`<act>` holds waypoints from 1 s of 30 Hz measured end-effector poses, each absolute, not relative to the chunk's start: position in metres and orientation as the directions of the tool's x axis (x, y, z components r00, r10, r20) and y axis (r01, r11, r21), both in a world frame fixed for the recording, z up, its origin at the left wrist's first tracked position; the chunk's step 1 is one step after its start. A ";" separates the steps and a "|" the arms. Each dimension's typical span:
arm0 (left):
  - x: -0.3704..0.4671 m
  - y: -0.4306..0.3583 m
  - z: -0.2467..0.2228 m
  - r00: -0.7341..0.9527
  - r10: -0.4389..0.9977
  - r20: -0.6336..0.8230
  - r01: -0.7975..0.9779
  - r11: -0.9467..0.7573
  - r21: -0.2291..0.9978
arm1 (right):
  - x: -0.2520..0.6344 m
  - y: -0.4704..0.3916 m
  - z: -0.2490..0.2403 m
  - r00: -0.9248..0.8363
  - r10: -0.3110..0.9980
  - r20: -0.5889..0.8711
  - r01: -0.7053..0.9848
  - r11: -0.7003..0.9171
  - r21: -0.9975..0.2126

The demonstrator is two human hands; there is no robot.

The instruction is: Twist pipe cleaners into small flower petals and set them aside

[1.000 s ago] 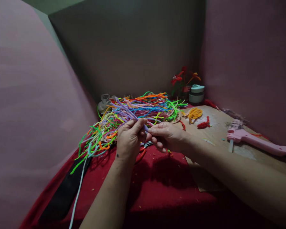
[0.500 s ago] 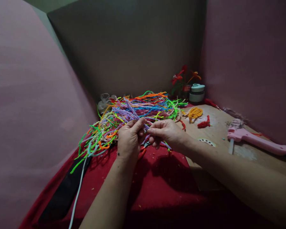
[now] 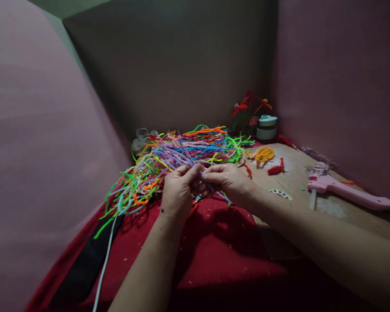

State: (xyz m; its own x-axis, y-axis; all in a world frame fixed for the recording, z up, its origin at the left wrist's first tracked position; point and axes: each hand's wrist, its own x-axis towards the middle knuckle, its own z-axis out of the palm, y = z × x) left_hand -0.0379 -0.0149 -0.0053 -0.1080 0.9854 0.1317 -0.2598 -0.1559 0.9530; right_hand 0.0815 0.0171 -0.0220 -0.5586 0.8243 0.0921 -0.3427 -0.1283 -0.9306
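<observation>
A red cloth (image 3: 224, 260) covers the surface. On the right side lies a cardboard sheet (image 3: 297, 169). At the far side is a wide pile of fuzzy strands (image 3: 208, 151) in many colours, loose and uncut as far as visible. A black strip (image 3: 84, 264) lies at the near left. A pink glue gun (image 3: 351, 191) rests on the cardboard.

The left hand (image 3: 178, 187) pinches a purple strand (image 3: 186, 151) between thumb and forefinger. The right hand (image 3: 227, 178), just beside it, pinches the same purple material with thumb and fingertips pressed together. The purple strand is held above the cloth, in front of the pile, with one end projecting away over the pile.

Status: an orange bundle (image 3: 264, 155) and a smaller red piece (image 3: 276, 167) lie gathered on the cardboard, unattended. The purple strand appears to be mid-handling and is not set down; its shaping cannot be determined behind the fingers. Small scraps (image 3: 190, 282) dot the cloth.
</observation>
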 end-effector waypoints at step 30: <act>-0.071 -0.024 0.006 0.446 0.540 0.714 0.859 -0.481 -0.173 | 0.093 0.022 -0.012 -0.622 0.779 0.081 -0.229 -0.082 -0.970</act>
State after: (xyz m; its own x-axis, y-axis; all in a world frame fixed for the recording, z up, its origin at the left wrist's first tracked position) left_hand -0.0714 -0.0238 0.0059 0.4461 0.5400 0.7137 0.8594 -0.4812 -0.1731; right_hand 0.0925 0.0221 -0.0122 -0.6220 0.7788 0.0809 -0.2292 -0.0823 -0.9699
